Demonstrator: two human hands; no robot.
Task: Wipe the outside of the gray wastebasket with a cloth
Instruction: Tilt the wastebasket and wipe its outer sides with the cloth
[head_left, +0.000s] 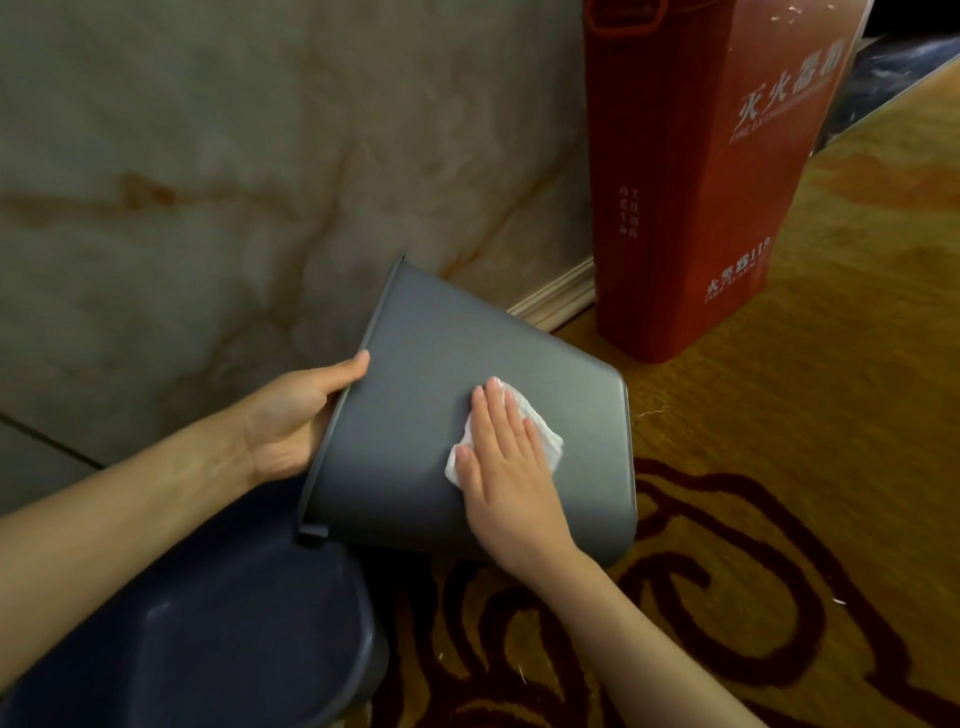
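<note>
We tip the gray plastic wastebasket (415, 405) on its side above the patterned carpet (779, 519), our left hand (296, 415) clamped around its rim to steady it, so our right hand (498, 457), fingers spread flat, can press the crumpled white cloth (545, 441) against the upturned wall.

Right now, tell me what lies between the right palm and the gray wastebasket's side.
A crumpled white cloth lies there, pressed flat by the right hand against the tilted gray wastebasket. The head view shows it, the cloth's edges peeking past the fingers.
</note>
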